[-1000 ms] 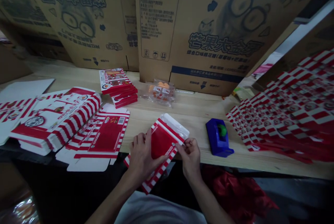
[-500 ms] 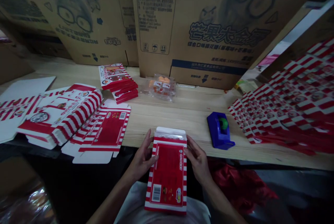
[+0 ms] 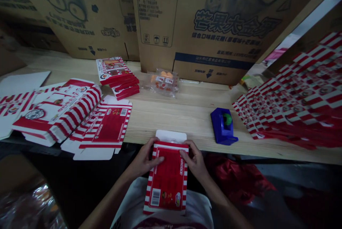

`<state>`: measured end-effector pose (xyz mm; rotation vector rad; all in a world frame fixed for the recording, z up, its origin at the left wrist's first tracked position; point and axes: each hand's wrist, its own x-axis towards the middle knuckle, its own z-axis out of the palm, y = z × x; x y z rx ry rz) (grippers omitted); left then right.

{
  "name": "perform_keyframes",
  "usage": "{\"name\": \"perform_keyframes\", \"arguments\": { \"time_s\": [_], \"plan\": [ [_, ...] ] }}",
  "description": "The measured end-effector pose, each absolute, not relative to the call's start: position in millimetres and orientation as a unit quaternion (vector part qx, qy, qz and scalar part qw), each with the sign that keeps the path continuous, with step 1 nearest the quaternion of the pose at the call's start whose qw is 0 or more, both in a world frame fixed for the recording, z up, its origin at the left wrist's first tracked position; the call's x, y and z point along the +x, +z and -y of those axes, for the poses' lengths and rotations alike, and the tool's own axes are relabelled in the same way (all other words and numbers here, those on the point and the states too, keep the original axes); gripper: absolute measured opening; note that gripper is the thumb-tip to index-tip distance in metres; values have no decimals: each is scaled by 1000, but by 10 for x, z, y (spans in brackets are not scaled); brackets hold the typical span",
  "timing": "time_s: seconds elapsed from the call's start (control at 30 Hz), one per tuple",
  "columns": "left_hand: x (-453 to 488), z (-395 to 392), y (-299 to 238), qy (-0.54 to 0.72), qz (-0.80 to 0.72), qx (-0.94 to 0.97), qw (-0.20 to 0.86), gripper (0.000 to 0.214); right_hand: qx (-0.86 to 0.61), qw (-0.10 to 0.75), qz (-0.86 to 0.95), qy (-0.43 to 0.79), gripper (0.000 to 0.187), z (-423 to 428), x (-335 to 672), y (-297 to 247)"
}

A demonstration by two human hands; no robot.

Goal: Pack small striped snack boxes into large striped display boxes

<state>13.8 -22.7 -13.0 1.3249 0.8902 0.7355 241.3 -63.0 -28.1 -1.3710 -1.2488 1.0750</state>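
A red and white striped candy box (image 3: 169, 177) lies between my hands, above my lap at the table's front edge. Its barcode end points toward me, and a white flap stands up at the far end. My left hand (image 3: 146, 157) grips the left side, thumb on the red panel and fingers round the upper edge. On the right side, my right hand (image 3: 194, 159) holds it the same way, its thumb on the panel near the top corner. The contents are hidden inside the box.
Flat boxes (image 3: 104, 125) and a stack of cartons (image 3: 64, 109) lie at left, with small boxes (image 3: 117, 76) behind. A candy packet (image 3: 163, 82) lies near large cardboard boxes (image 3: 197, 43). A blue tape dispenser (image 3: 223, 127) and piled striped boxes (image 3: 294, 97) are at right.
The clear plastic showing at the box's far opening has gone out of sight. Both thumbs have shifted further onto the panel, and the view has tilted down slightly.
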Motion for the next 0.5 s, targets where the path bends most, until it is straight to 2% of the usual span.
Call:
{"name": "perform_keyframes", "arguments": {
  "time_s": [0.1,0.2,0.3,0.4,0.47,0.5],
  "plan": [
    [212,167,-111,376,-395,535,646,26,-555,494,510,434,19,573,2398,-231],
    [286,129,-89,453,-418,476,627,28,-557,524,482,428,26,516,2360,-166],
    [310,118,-56,476,-446,409,638,28,-559,550,411,465,20,476,2320,-118],
    [263,96,-5,461,-449,399,653,42,-544,531,410,503,32,444,2312,-81],
    [201,67,20,424,-444,449,649,46,-535,498,473,492,18,429,2325,-60],
    [167,52,25,405,-444,487,634,39,-529,486,507,477,11,425,2336,-52]
  ]
}}
